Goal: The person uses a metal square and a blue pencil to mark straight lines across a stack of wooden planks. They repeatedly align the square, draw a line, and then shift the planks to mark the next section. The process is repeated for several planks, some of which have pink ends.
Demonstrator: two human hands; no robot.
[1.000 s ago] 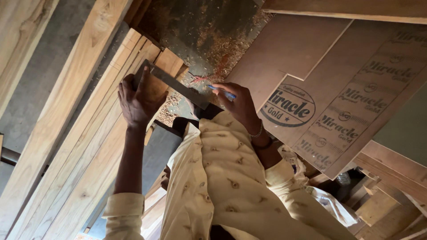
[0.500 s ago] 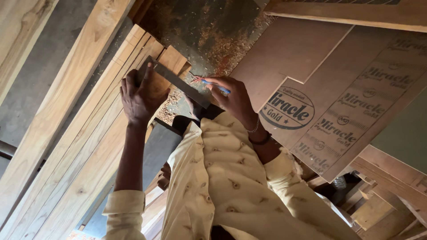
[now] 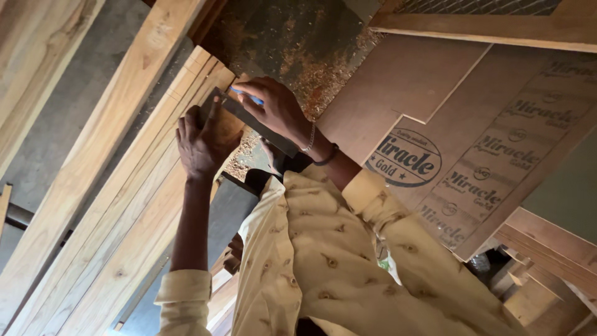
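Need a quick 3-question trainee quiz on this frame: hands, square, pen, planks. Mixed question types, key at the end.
1. True or false: the left hand presses a dark metal try square flat against the wooden planks.
2. What does the right hand pinch at the square's upper edge? A) chisel B) blue pen C) tape measure
3. What lies to the right of the person's arm, past the sawdust?

Key
1. True
2. B, the blue pen, its tip at the plank ends
3. Brown plywood sheets with round printed stamps; sawdust is scattered on the dark surface above.
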